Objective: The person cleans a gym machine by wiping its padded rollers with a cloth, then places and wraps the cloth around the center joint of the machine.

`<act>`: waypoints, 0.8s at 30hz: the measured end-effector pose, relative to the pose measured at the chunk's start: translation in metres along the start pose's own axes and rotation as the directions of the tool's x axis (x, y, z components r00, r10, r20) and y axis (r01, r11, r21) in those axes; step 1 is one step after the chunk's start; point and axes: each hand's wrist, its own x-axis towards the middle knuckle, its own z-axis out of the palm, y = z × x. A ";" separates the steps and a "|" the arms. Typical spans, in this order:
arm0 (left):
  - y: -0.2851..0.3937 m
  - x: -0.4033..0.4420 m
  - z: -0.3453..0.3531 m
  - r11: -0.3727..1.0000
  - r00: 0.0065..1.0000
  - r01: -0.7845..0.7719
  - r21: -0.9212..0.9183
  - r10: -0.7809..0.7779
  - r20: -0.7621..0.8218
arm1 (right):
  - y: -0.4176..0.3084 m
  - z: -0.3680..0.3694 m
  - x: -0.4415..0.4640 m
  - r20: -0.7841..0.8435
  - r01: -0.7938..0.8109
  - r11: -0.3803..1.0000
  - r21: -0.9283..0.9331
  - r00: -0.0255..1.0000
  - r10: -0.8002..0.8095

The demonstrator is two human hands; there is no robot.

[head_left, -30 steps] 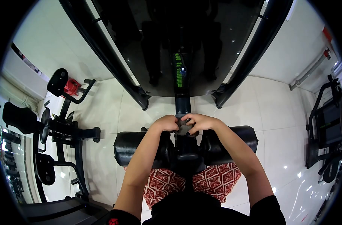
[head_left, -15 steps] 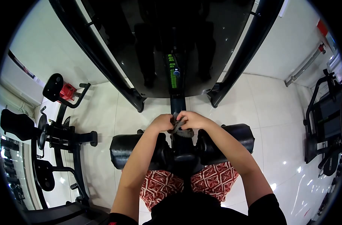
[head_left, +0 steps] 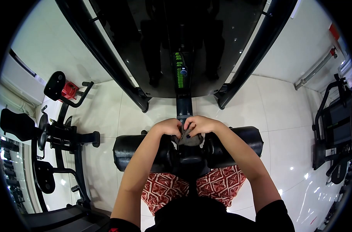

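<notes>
A crumpled grey cloth (head_left: 190,138) lies over the dark central beam (head_left: 184,106) of the machine. My left hand (head_left: 172,127) grips the cloth's left side with bent fingers. On the other side my right hand (head_left: 200,125) has its fingers closed on the cloth's upper part. Both hands are close together. Black padded rollers lie below my forearms, the left roller (head_left: 125,151) and the right roller (head_left: 250,144). The beam under the cloth is hidden.
Ahead stands a dark glossy machine panel (head_left: 160,83) with green weight marks (head_left: 179,69) between slanted posts. Exercise equipment (head_left: 64,135) stands at the left, and another black machine (head_left: 336,123) at the right. Patterned red fabric (head_left: 218,183) covers my legs.
The grey cloth has spread a little and reaches further down the beam. Both hands stay on it, with small finger shifts. The view has moved slightly.
</notes>
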 end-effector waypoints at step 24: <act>0.009 -0.001 0.014 0.991 0.934 -0.002 0.136 0.050 -0.355 | 0.002 0.004 -0.003 -0.323 -0.035 0.963 -0.268 0.945 -0.055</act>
